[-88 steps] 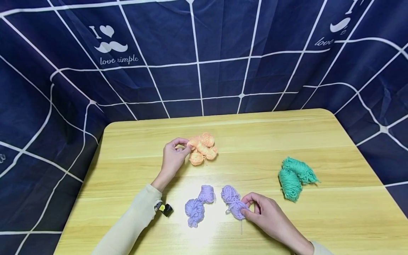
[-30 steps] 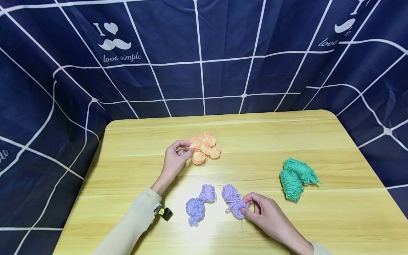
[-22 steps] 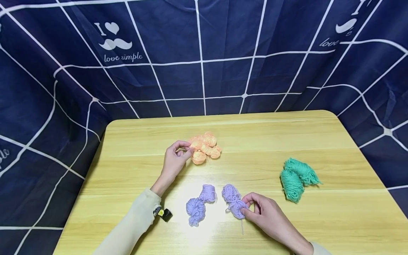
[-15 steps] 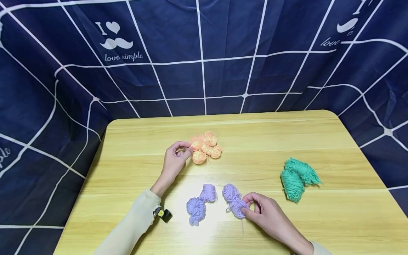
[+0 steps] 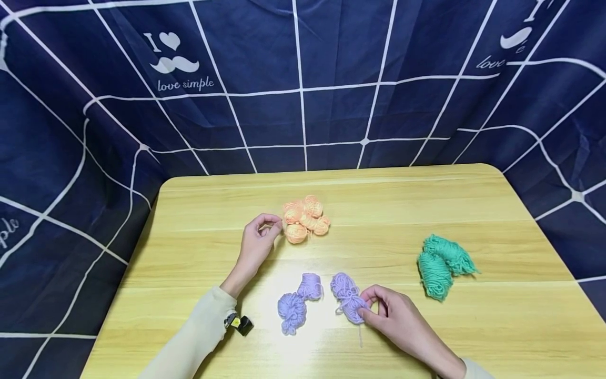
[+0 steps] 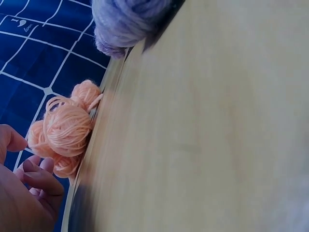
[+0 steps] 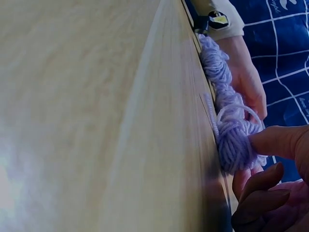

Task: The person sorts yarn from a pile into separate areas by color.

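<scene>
My left hand [image 5: 257, 243] is beside the cluster of peach yarn balls [image 5: 310, 223], its fingertips just left of it. In the left wrist view, thumb and fingers are apart with nothing between them, and the peach yarn [image 6: 67, 128] lies just past them. My right hand [image 5: 397, 321] pinches the lower end of a purple yarn skein [image 5: 347, 297], which lies on the table with a loose strand trailing. The right wrist view shows thumb and fingers on this purple skein [image 7: 236, 145]. Two more purple skeins [image 5: 292, 310] lie to its left.
Two green yarn skeins [image 5: 435, 276] lie together at the right of the wooden table [image 5: 511, 337]. A dark blue, white-lined cloth [image 5: 341, 58] surrounds the table at back and sides. A small black wrist camera [image 5: 243, 325] sits on the left sleeve.
My left hand has let go of the peach yarn and drawn slightly back to the left and down. The right hand keeps its pinch on the purple skein.
</scene>
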Demonstrator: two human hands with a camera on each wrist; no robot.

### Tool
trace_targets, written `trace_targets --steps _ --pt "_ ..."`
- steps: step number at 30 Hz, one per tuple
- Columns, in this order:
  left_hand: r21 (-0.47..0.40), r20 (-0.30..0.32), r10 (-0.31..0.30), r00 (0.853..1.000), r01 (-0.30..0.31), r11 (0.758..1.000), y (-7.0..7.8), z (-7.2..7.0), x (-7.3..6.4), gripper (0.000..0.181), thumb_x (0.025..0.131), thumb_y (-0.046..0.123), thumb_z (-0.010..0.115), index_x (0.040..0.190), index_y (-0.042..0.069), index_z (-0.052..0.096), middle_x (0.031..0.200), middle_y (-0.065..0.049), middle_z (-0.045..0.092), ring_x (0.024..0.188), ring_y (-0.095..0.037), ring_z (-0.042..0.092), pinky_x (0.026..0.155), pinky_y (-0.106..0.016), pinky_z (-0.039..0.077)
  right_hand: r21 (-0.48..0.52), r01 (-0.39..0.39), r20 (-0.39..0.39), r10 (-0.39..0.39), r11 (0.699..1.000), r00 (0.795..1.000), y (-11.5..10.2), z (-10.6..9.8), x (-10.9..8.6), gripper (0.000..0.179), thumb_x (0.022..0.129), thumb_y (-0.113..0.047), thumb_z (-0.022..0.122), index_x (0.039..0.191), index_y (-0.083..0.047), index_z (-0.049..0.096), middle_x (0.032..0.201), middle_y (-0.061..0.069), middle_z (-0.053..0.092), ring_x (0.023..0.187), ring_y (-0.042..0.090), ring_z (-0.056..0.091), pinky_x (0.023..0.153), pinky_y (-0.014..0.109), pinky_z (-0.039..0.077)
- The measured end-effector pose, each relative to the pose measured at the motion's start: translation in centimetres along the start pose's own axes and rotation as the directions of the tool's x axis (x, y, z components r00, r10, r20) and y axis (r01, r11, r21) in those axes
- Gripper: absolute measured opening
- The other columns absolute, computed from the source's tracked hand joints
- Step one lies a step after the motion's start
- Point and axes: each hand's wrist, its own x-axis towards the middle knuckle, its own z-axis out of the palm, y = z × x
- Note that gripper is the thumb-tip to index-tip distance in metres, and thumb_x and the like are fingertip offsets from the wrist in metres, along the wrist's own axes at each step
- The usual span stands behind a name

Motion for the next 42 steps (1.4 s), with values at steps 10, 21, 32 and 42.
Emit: trace_targets --steps 10,21,32,42 --pt "0.018 0.022 -0.055 0.998 0.054 0.998 0.4 -0.7 -1.3 0.019 0.103 0.009 0.07 0.115 -0.005 0.073 0.106 -0.013 0.072 0.058 -0.005 0.043 0.052 -0.02 0.033 -0.009 0.006 0.0 -0.006 1.0 1.0 0.1 0.0 0.0 0.016 0.093 -0.02 0.087 0.1 -0.022 0.073 0.063 -0.011 0.05 0.055 0.005 0.047 0.052 0.026 0.042" --pt "0.028 0.054 -0.106 0.993 0.104 0.994 0.3 -1.7 -2.5 0.02 0.103 0.01 0.071 0.117 -0.004 0.072 0.106 -0.019 0.072 0.061 -0.007 0.045 0.054 -0.02 0.037 -0.008 0.005 0.0 -0.005 1.0 1.0 0.1 -0.1 0.0 0.015 0.093 -0.021 0.087 0.099 -0.023 0.073 0.063 -0.011 0.05 0.055 0.004 0.046 0.052 0.026 0.042" --pt "0.07 0.08 -0.117 0.99 0.112 0.991 0.3 -2.3 -4.1 0.017 0.103 0.009 0.071 0.114 -0.002 0.074 0.098 -0.016 0.07 0.063 -0.009 0.047 0.058 -0.021 0.042 -0.004 0.003 0.002 -0.003 1.0 1.0 0.1 -0.1 0.0 0.016 0.093 -0.02 0.087 0.099 -0.022 0.073 0.063 -0.011 0.05 0.055 0.005 0.046 0.052 0.026 0.042" --pt "0.089 0.11 -0.135 0.985 0.125 0.988 0.0 -3.2 -5.3 0.017 0.101 0.011 0.075 0.112 -0.002 0.075 0.1 -0.014 0.071 0.07 -0.014 0.054 0.063 -0.022 0.046 0.001 0.005 0.0 -0.005 1.0 1.0 0.3 0.0 0.1 0.016 0.093 -0.02 0.087 0.099 -0.022 0.073 0.062 -0.011 0.049 0.055 0.004 0.046 0.052 0.026 0.042"
